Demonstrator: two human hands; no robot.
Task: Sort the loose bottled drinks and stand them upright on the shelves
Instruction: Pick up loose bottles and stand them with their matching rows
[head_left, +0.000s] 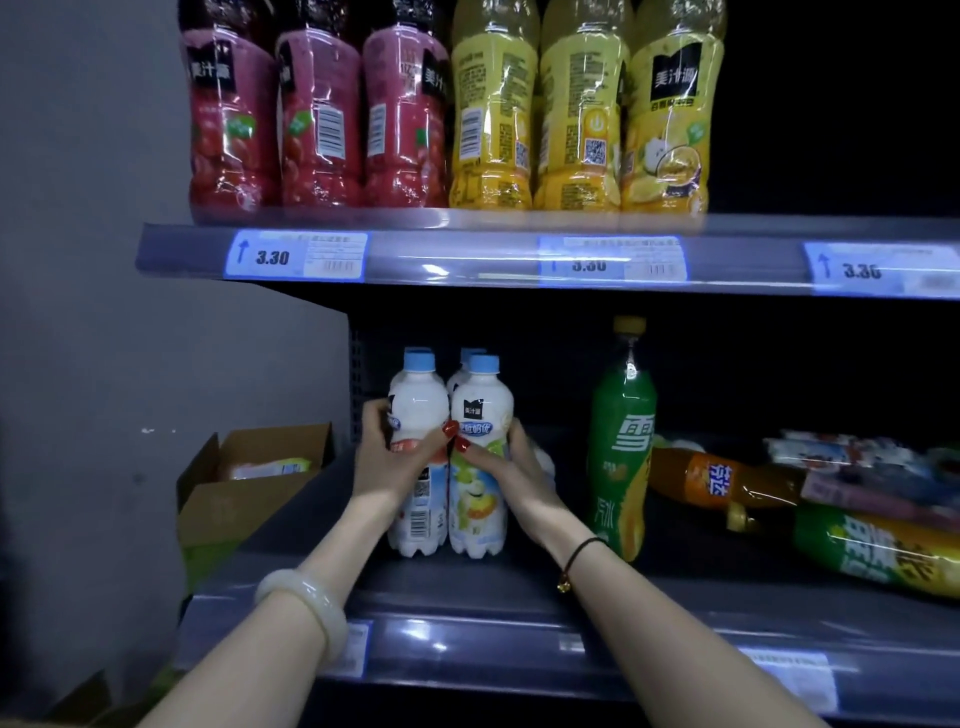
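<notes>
On the lower shelf (519, 579), left hand (396, 460) and right hand (506, 462) grip upright white bottles (422, 397)

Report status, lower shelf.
Grips: left hand on left white bottle, right hand on right white bottle. Both upright. Rightward, orange bottle and green-labelled bottle lie flat.

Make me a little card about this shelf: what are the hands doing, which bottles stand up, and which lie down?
left hand: grips the left white bottle
right hand: grips the right white bottle
standing, lower shelf: both white bottles, more behind them, green bottle
lying down: orange bottle, green-and-yellow bottle
top shelf: red bottles, yellow bottles, all upright
beside the shelf: cardboard box
</notes>
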